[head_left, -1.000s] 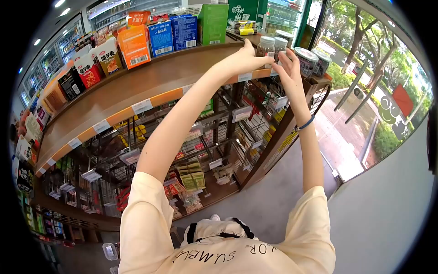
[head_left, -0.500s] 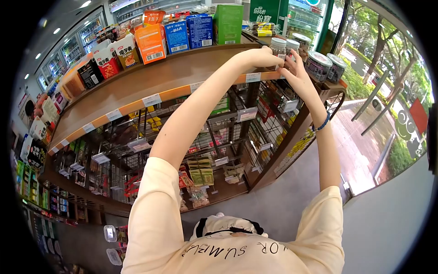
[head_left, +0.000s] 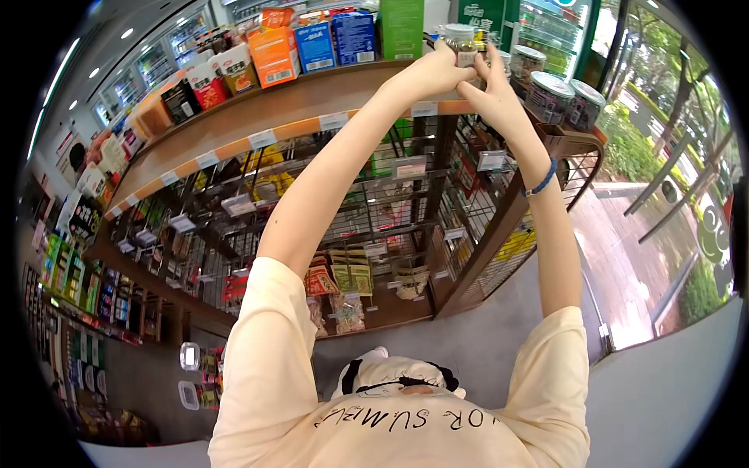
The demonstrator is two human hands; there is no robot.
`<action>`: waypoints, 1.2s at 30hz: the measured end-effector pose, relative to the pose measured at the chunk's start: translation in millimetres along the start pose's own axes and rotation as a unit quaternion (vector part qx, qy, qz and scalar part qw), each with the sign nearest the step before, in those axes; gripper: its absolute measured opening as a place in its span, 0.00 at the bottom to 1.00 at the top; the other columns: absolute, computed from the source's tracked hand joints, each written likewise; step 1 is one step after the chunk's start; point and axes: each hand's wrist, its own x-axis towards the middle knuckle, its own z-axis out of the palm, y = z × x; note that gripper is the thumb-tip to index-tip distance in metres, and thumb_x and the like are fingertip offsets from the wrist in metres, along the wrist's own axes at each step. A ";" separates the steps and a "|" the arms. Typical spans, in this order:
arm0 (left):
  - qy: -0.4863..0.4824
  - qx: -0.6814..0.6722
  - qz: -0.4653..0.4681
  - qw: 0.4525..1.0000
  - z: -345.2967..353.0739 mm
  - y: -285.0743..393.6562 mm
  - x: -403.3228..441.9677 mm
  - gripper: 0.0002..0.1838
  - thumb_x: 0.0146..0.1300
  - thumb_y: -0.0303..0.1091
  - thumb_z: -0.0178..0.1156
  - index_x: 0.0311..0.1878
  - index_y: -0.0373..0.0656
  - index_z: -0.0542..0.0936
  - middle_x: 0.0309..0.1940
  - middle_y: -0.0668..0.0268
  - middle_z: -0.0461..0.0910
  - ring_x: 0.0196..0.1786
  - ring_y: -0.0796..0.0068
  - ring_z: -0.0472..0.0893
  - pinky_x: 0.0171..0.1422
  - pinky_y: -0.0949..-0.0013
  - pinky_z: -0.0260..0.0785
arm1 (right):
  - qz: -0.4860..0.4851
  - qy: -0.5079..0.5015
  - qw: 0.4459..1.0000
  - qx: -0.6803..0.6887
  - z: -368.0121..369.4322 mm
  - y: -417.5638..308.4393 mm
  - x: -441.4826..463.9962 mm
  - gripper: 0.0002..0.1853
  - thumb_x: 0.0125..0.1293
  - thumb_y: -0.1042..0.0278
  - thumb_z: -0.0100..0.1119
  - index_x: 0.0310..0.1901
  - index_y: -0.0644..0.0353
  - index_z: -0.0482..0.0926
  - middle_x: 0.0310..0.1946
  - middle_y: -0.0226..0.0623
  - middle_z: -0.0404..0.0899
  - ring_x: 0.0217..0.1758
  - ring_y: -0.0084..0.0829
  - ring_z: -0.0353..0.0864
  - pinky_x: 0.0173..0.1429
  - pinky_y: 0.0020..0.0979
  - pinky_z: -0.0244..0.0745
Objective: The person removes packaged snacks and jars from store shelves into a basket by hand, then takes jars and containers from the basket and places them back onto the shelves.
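Observation:
At the far right end of the counter top, a clear lidded jar [head_left: 462, 44] stands between my two hands. My left hand [head_left: 446, 72] curls around its left and near side, the thumb pointing right. From the right, my right hand [head_left: 493, 87] reaches up with its fingers against the jar; a blue braided band circles that wrist. My fingers hide the jar's lower part, so whether it touches the counter is unclear. Just right of my right hand are a lidded jar [head_left: 528, 61] and two wider tubs, a left tub [head_left: 548, 97] and a right tub [head_left: 583, 107].
Boxed snacks line the counter's back edge, including an orange box [head_left: 275, 56], a blue box [head_left: 353, 39] and a green box [head_left: 402, 30]. Below the price-tagged edge [head_left: 261, 140] hang snack packets [head_left: 351, 269] on wire racks. A glass door [head_left: 616, 257] is at right.
The jar and both hands are farther up and slightly left in the view. My fingers have moved around the jar. The camera view has shifted a little as well.

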 end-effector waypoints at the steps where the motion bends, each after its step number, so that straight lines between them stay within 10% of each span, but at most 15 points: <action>1: 0.047 -0.050 -0.064 0.996 -3.1 4.6 -6.2 0.41 0.53 0.53 0.58 0.51 0.18 0.60 0.33 0.44 0.76 0.39 0.58 0.79 0.41 0.69 0.71 | -0.023 0.011 1.000 -0.007 1.3 -4.5 -1.8 0.49 0.51 0.57 0.56 0.66 0.68 0.36 0.62 0.64 0.53 0.66 0.49 0.56 0.65 0.33 0.55; 7: 0.098 -0.025 -0.098 0.990 -38.1 27.0 -58.7 0.39 0.55 0.50 0.59 0.55 0.23 0.57 0.39 0.48 0.75 0.44 0.63 0.77 0.48 0.68 0.69 | -0.090 0.000 0.995 0.054 20.6 -46.2 -20.7 0.50 0.49 0.57 0.59 0.67 0.64 0.37 0.63 0.57 0.55 0.66 0.47 0.57 0.64 0.34 0.57; 9: 0.162 -0.016 -0.082 0.983 -44.1 31.2 -83.6 0.48 0.52 0.50 0.59 0.56 0.13 0.49 0.42 0.36 0.72 0.41 0.51 0.79 0.40 0.64 0.74 | -0.104 -0.022 0.985 0.135 31.2 -66.4 -32.7 0.46 0.52 0.65 0.56 0.67 0.61 0.37 0.65 0.51 0.51 0.68 0.41 0.53 0.66 0.35 0.52; 13: 0.183 -0.143 -0.128 0.964 -71.9 74.9 -154.7 0.36 0.61 0.41 0.51 0.62 0.25 0.49 0.56 0.44 0.63 0.61 0.55 0.63 0.63 0.65 0.55 | -0.179 -0.024 0.957 0.226 63.3 -89.9 -59.1 0.45 0.51 0.69 0.56 0.67 0.61 0.39 0.67 0.49 0.48 0.70 0.40 0.50 0.65 0.32 0.56; 14: 0.264 0.016 -0.081 0.961 -60.9 58.1 -165.1 0.45 0.54 0.47 0.57 0.59 0.18 0.47 0.50 0.32 0.65 0.49 0.47 0.75 0.48 0.62 0.71 | -0.192 -0.031 0.949 0.249 70.3 -97.2 -67.7 0.44 0.52 0.70 0.55 0.68 0.60 0.39 0.68 0.45 0.47 0.71 0.37 0.47 0.67 0.32 0.51; 18: 0.317 0.027 -0.029 0.948 -72.6 82.0 -227.7 0.39 0.55 0.39 0.55 0.58 0.20 0.47 0.49 0.33 0.64 0.51 0.44 0.71 0.52 0.59 0.67 | -0.203 -0.068 0.890 0.403 100.5 -132.9 -101.7 0.45 0.51 0.76 0.53 0.68 0.57 0.38 0.68 0.41 0.44 0.70 0.35 0.47 0.71 0.35 0.41; 27: 0.440 0.059 -0.173 0.879 -92.9 89.0 -351.0 0.28 0.60 0.35 0.54 0.61 0.35 0.57 0.54 0.54 0.65 0.56 0.67 0.66 0.62 0.67 0.56 | -0.149 -0.217 0.851 0.454 181.3 -201.5 -163.6 0.42 0.48 0.83 0.48 0.67 0.59 0.44 0.67 0.42 0.43 0.70 0.37 0.48 0.71 0.37 0.43; 29: 0.433 0.099 -0.215 0.870 -96.1 85.3 -379.7 0.36 0.60 0.39 0.51 0.62 0.23 0.48 0.56 0.38 0.60 0.62 0.46 0.59 0.64 0.57 0.55 | -0.102 -0.254 0.829 0.488 204.1 -211.9 -179.7 0.42 0.48 0.85 0.46 0.67 0.59 0.45 0.66 0.41 0.44 0.70 0.37 0.47 0.71 0.37 0.45; 36: 0.435 0.040 -0.402 0.805 -101.1 70.8 -511.6 0.43 0.61 0.48 0.53 0.65 0.27 0.44 0.64 0.42 0.51 0.68 0.52 0.51 0.70 0.62 0.44 | -0.053 -0.386 0.780 0.490 292.1 -261.1 -259.0 0.41 0.49 0.83 0.45 0.68 0.60 0.43 0.68 0.42 0.42 0.70 0.37 0.46 0.70 0.37 0.46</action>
